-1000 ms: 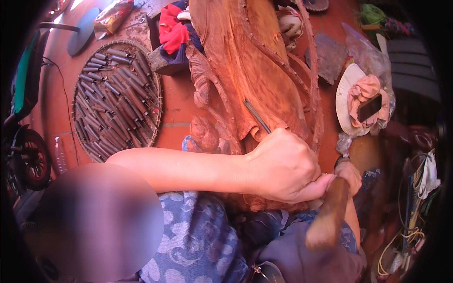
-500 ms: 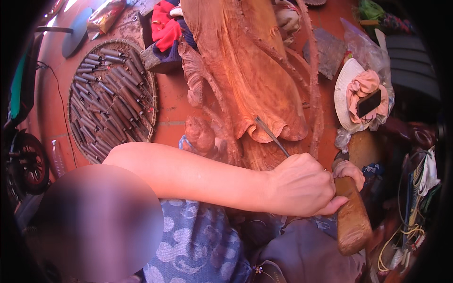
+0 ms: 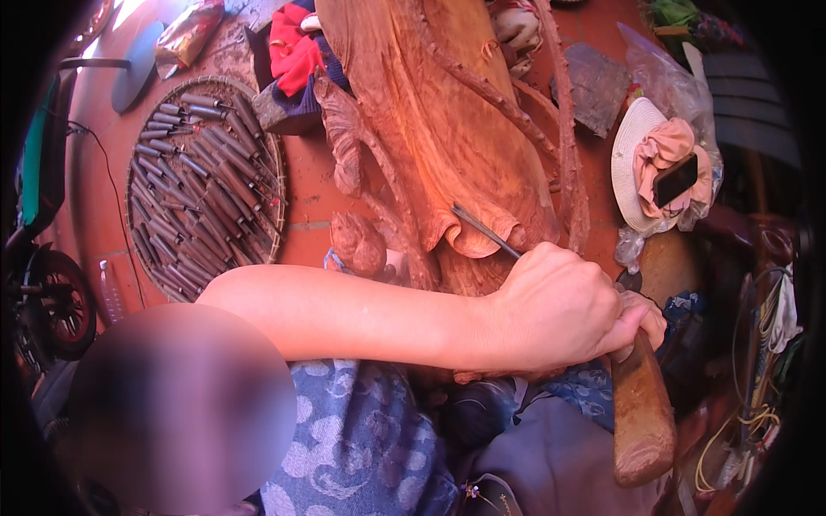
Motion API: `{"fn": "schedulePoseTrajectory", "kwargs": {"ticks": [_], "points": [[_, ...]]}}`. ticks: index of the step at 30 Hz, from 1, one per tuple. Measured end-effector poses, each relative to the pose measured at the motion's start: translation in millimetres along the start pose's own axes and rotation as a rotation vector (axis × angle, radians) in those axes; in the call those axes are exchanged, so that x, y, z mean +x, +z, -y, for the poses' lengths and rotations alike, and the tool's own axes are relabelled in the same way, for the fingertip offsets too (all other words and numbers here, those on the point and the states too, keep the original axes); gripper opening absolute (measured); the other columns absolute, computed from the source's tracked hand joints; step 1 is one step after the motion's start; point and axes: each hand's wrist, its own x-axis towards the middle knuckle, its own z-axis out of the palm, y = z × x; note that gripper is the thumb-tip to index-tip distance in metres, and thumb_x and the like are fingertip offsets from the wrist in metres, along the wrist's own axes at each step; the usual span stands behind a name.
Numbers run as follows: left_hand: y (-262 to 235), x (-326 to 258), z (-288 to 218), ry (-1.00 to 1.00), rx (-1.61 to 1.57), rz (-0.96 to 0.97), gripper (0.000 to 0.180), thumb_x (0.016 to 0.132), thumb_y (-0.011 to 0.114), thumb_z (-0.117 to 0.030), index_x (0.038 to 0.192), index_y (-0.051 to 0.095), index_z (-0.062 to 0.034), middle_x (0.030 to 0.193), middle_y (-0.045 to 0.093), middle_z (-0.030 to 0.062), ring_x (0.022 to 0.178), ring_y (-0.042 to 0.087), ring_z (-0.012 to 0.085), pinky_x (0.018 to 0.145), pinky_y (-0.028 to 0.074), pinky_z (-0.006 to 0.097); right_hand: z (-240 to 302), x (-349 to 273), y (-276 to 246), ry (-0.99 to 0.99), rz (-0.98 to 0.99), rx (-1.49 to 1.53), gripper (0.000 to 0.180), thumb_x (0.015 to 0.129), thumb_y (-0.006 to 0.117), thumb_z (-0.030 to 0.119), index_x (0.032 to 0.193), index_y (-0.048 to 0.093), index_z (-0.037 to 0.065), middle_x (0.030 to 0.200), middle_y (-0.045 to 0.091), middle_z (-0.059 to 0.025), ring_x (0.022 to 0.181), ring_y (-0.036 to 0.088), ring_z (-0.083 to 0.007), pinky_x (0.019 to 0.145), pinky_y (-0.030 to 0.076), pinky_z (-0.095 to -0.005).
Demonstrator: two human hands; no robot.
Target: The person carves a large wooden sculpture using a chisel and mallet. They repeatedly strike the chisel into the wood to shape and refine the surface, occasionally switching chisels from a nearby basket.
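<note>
My left arm reaches across from the left, and my left hand (image 3: 559, 301) is closed round a thin metal chisel (image 3: 489, 232); its handle is hidden in the fist. The chisel's tip touches the curled edge of a large reddish-brown wood carving (image 3: 430, 112). Right beside it, my right hand (image 3: 647, 316) is partly covered by the left one. It is closed on the narrow upper end of a club-shaped wooden mallet (image 3: 644, 421), whose broad end hangs down over my lap. Both hands appear to touch.
A round woven tray (image 3: 280, 198) of many wood-handled tools stands at the left. A sun hat (image 3: 632, 172) with a phone (image 3: 675, 181) on it lies right. Cords (image 3: 740, 421) hang at the right edge. A plastic bottle (image 3: 110, 292) and a wheel (image 3: 60, 301) are far left.
My left hand has risen slightly and closed up against the right hand. The chisel's tip has shifted a little up and left on the carving. The mallet's broad end hangs slightly lower.
</note>
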Motion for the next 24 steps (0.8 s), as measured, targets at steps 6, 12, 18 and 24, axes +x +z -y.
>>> {"fn": "schedulePoseTrajectory", "kwargs": {"ticks": [6, 12, 18, 24], "points": [[-1.9, 1.3, 3.5, 0.023, 0.039, -0.033, 0.054, 0.098, 0.057, -0.039, 0.053, 0.06, -0.0072, 0.051, 0.058, 0.0144, 0.043, 0.057, 0.0349, 0.042, 0.045, 0.044, 0.0, -12.0, -4.3, 0.037, 0.047, -0.265, 0.028, 0.078, 0.078, 0.02, 0.078, 0.053, 0.007, 0.062, 0.058, -0.0054, 0.052, 0.06, -0.0219, 0.052, 0.048, -0.0322], [-2.7, 1.4, 6.0, 0.003, 0.008, -0.078, 0.056, 0.095, 0.057, -0.042, 0.053, 0.067, -0.0063, 0.048, 0.056, 0.0171, 0.042, 0.057, 0.0367, 0.047, 0.046, 0.045, -13.9, -40.4, 1.3, 0.068, 0.024, -0.44, 0.034, 0.068, 0.082, 0.021, 0.072, 0.05, 0.01, 0.06, 0.052, -0.0007, 0.051, 0.056, -0.02, 0.05, 0.044, -0.0317], [-4.5, -4.8, 6.3, 0.038, -0.02, -0.09, 0.056, 0.096, 0.056, -0.041, 0.053, 0.067, -0.0071, 0.046, 0.054, 0.0169, 0.04, 0.054, 0.0379, 0.044, 0.045, 0.045, -11.7, -36.6, 9.5, 0.075, 0.055, -0.656, 0.042, 0.063, 0.083, 0.02, 0.07, 0.043, 0.011, 0.06, 0.047, -0.0002, 0.052, 0.053, -0.018, 0.05, 0.04, -0.0315], [-17.0, -9.2, 10.7, 0.109, 0.034, -0.002, 0.042, 0.097, 0.057, -0.034, 0.064, 0.071, -0.0138, 0.055, 0.061, 0.0054, 0.045, 0.058, 0.0284, 0.042, 0.044, 0.039, 4.9, 7.8, 12.9, -0.089, -0.105, -0.022, 0.034, 0.066, 0.077, 0.014, 0.073, 0.044, 0.009, 0.059, 0.047, -0.0031, 0.05, 0.05, -0.019, 0.047, 0.039, -0.0313]]}}
